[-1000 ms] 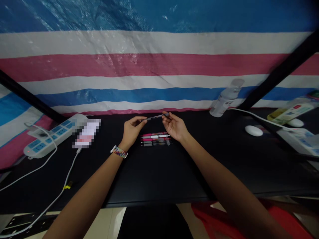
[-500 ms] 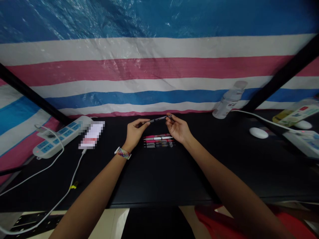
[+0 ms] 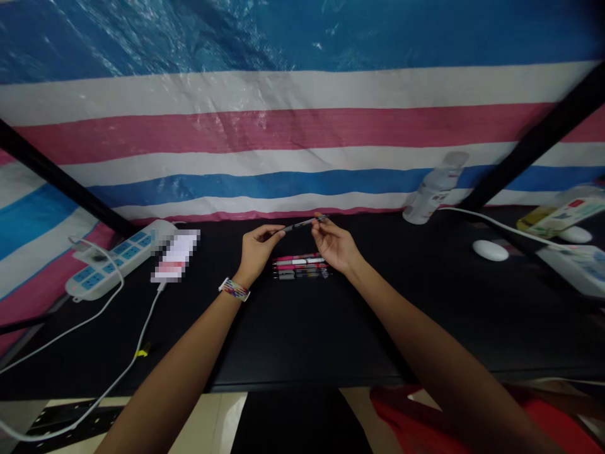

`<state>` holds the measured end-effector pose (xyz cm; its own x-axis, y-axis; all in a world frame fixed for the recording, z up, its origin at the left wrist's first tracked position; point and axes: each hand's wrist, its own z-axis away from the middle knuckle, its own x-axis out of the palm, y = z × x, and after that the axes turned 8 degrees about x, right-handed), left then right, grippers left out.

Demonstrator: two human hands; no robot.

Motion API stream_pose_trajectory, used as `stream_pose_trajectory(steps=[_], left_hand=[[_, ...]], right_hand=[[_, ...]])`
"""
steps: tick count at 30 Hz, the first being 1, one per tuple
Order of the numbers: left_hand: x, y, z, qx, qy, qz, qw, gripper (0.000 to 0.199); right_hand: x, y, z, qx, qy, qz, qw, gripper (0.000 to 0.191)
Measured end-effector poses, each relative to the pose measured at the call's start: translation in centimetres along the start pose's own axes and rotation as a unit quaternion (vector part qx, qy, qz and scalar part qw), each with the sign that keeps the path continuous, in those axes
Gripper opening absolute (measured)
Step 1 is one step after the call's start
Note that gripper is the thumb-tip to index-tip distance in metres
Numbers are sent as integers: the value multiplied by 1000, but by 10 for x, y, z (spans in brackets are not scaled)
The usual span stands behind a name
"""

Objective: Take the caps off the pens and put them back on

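Note:
A slim dark pen point(image 3: 300, 225) is held slightly tilted above the black desk, its right end a little higher. My left hand point(image 3: 256, 253) pinches its left end between thumb and fingers; a colourful woven band circles that wrist. My right hand point(image 3: 336, 247) has its fingertips closed on the pen near the other end, and the tip pokes out past them. Just below and between both hands, several pens point(image 3: 299, 267) lie side by side on the desk, some pink and white, others grey or clear.
To the left are a white power strip point(image 3: 97, 280) and a blurred-out phone point(image 3: 176, 255) on a white cable. A plastic bottle point(image 3: 432, 192) stands at the back right, near a white mouse point(image 3: 490, 250). A striped tarp point(image 3: 302, 132) hangs behind the desk.
My right fingers have shifted slightly left along the pen, so more of its right end shows beyond them. My left hand keeps its pinch, and the pens on the desk stay put.

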<state>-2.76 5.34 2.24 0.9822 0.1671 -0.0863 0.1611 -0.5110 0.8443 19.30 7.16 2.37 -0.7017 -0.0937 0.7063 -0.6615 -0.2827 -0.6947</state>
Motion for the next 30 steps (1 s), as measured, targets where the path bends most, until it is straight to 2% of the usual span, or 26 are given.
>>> stream_pose_trajectory(steps=[3, 8, 12, 15, 18, 21, 25, 28, 30], left_hand=[[0, 1, 0, 4, 2, -2, 1000, 21], [-1, 1, 0, 3, 0, 0, 1000, 18], [-1, 2, 0, -3, -5, 2, 1000, 18], [-1, 1, 0, -2, -2, 1, 1000, 16], [-2, 0, -1, -2, -5, -2, 1000, 17], [-1, 0, 0, -5, 2, 4, 1000, 17], [-1, 2, 1, -13, 1, 18, 1000, 19], [0, 2, 2, -8, -5, 14, 1000, 20], [0, 2, 2, -5, -9, 8, 1000, 20]], right_hand=[[-1, 0, 0, -9, -7, 5, 1000, 16], [2, 0, 0, -4, 30, 7, 1000, 10], [6, 1, 3, -3, 24, -8, 1000, 23], [4, 0, 3, -10, 10, 6, 1000, 18], [1, 0, 1, -14, 28, 22, 999, 21], [4, 1, 1, -1, 45, -10, 999, 9], [9, 1, 3, 24, 20, -89, 996, 21], [7, 0, 2, 35, 5, -132, 991, 14], [5, 0, 1, 37, 16, -129, 991, 11]])
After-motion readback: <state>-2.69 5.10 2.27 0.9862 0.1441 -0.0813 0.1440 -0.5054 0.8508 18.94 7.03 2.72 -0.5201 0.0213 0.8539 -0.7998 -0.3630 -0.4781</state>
